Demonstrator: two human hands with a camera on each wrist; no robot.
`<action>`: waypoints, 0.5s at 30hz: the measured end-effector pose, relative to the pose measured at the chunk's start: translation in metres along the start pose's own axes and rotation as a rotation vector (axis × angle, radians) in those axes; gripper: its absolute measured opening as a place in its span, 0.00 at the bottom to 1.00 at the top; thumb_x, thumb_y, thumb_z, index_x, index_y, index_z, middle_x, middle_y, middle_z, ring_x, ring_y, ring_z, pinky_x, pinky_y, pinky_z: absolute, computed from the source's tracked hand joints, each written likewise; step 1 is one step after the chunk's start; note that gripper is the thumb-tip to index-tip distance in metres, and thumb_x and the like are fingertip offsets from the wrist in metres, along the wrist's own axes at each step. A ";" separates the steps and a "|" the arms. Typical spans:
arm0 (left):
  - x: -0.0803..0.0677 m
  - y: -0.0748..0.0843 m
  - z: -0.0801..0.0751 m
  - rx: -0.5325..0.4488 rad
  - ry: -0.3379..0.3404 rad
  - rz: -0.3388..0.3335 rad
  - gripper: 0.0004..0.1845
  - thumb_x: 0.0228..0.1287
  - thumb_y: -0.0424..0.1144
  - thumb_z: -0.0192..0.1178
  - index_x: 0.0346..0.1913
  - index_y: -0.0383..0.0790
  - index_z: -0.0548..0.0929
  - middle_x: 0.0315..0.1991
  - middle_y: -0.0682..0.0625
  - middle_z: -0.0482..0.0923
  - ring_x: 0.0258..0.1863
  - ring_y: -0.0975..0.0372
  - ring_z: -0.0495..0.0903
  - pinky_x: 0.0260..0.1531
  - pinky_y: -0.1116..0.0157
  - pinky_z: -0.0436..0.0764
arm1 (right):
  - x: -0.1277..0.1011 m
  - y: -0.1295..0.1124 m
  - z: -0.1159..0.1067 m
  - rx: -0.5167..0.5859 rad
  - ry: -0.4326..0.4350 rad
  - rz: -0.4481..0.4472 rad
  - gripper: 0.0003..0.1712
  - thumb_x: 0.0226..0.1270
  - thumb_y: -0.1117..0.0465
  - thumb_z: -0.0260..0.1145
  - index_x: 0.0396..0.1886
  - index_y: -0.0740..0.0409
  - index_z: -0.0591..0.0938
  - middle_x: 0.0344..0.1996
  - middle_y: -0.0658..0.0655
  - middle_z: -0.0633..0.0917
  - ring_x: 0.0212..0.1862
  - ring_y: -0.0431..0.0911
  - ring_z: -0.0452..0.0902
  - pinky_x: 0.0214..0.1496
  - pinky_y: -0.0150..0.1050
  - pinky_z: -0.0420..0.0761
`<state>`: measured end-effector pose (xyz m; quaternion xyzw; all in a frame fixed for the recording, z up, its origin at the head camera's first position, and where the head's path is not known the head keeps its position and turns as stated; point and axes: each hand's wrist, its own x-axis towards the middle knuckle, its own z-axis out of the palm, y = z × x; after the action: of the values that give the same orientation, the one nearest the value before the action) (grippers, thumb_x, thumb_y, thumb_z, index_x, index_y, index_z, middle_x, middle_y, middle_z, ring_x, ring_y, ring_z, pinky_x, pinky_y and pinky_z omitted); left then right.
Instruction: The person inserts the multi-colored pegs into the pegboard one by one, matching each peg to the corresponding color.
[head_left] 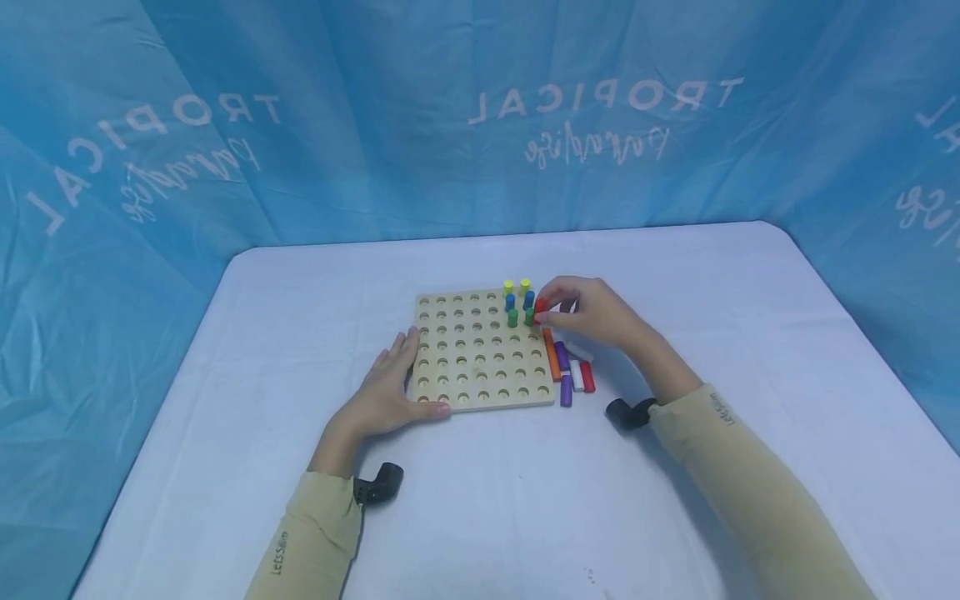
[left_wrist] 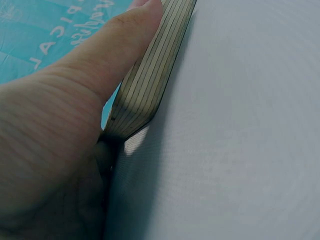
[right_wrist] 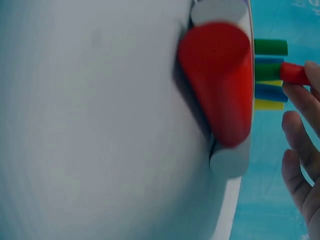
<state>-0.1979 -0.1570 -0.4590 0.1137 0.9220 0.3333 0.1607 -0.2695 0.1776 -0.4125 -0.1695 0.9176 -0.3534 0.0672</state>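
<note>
A wooden pegboard (head_left: 468, 367) with rows of round holes lies flat on the table. Pairs of yellow pegs (head_left: 525, 287), blue pegs (head_left: 510, 302) and green pegs (head_left: 513, 318) stand upright in its far right part. My right hand (head_left: 596, 312) pinches a red peg (right_wrist: 294, 73) between thumb and index finger, close by the nearer-right green peg; the other fingers hang clear of it. At the board's near left corner rests my left hand (head_left: 382, 392), fingers stretched along the left edge. Its thumb (left_wrist: 117, 47) lies against the front edge.
Loose pegs lie along the board's right side: an orange peg (head_left: 551, 354), purple pegs (head_left: 566, 389), white pegs (head_left: 577, 375) and another red peg (head_left: 587, 377). A white cloth (head_left: 480, 508) covers the table, and a blue printed curtain (head_left: 420, 167) hangs behind it.
</note>
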 end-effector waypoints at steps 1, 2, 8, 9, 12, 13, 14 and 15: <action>0.000 0.000 0.000 0.001 0.000 0.002 0.72 0.41 0.68 0.74 0.81 0.51 0.35 0.82 0.53 0.32 0.81 0.55 0.31 0.80 0.49 0.36 | 0.000 -0.002 0.001 -0.005 0.006 0.006 0.13 0.62 0.55 0.73 0.46 0.46 0.84 0.42 0.46 0.88 0.44 0.45 0.79 0.46 0.40 0.80; 0.000 0.000 0.000 0.002 0.000 0.002 0.72 0.42 0.68 0.74 0.81 0.51 0.35 0.82 0.53 0.32 0.81 0.56 0.31 0.80 0.50 0.35 | -0.001 -0.004 0.001 -0.011 0.016 0.011 0.13 0.62 0.54 0.73 0.46 0.45 0.84 0.42 0.46 0.88 0.44 0.45 0.78 0.45 0.40 0.79; 0.000 0.001 -0.001 0.005 -0.004 -0.002 0.73 0.42 0.68 0.74 0.81 0.51 0.35 0.82 0.52 0.32 0.81 0.54 0.31 0.80 0.48 0.36 | -0.005 -0.016 0.004 -0.032 0.072 -0.006 0.13 0.61 0.52 0.74 0.45 0.45 0.85 0.41 0.46 0.89 0.38 0.45 0.78 0.39 0.40 0.78; 0.000 0.001 -0.001 0.006 -0.005 -0.003 0.73 0.41 0.68 0.74 0.81 0.51 0.35 0.82 0.52 0.32 0.81 0.54 0.31 0.80 0.48 0.36 | -0.005 -0.018 0.005 -0.030 0.068 -0.020 0.14 0.61 0.52 0.74 0.45 0.45 0.85 0.41 0.46 0.89 0.38 0.45 0.79 0.39 0.40 0.78; 0.000 0.001 -0.001 0.004 -0.005 -0.003 0.73 0.41 0.68 0.74 0.81 0.51 0.34 0.82 0.51 0.32 0.81 0.53 0.31 0.79 0.47 0.36 | -0.004 -0.022 0.007 -0.029 0.043 -0.044 0.14 0.61 0.52 0.74 0.46 0.47 0.85 0.42 0.47 0.89 0.39 0.44 0.79 0.40 0.39 0.79; 0.000 0.001 -0.002 0.004 -0.006 -0.003 0.73 0.41 0.69 0.74 0.81 0.51 0.34 0.82 0.51 0.32 0.81 0.53 0.31 0.79 0.48 0.36 | -0.004 -0.023 0.009 -0.025 0.033 -0.044 0.14 0.61 0.51 0.74 0.46 0.46 0.84 0.42 0.47 0.89 0.40 0.44 0.79 0.41 0.39 0.80; -0.001 0.001 -0.002 0.004 -0.005 0.000 0.73 0.41 0.69 0.74 0.81 0.51 0.34 0.82 0.51 0.32 0.81 0.52 0.32 0.79 0.47 0.36 | -0.004 -0.024 0.010 -0.022 0.022 -0.046 0.14 0.61 0.51 0.74 0.46 0.47 0.84 0.43 0.47 0.89 0.40 0.44 0.79 0.42 0.39 0.80; -0.001 0.001 -0.002 0.003 -0.005 0.000 0.73 0.40 0.69 0.74 0.81 0.51 0.34 0.82 0.51 0.32 0.81 0.52 0.32 0.79 0.47 0.36 | -0.004 -0.025 0.011 -0.019 0.010 -0.041 0.14 0.62 0.51 0.74 0.46 0.46 0.84 0.43 0.47 0.89 0.40 0.44 0.79 0.42 0.39 0.80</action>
<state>-0.1979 -0.1580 -0.4568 0.1150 0.9221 0.3315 0.1629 -0.2571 0.1551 -0.4037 -0.1872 0.9175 -0.3470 0.0536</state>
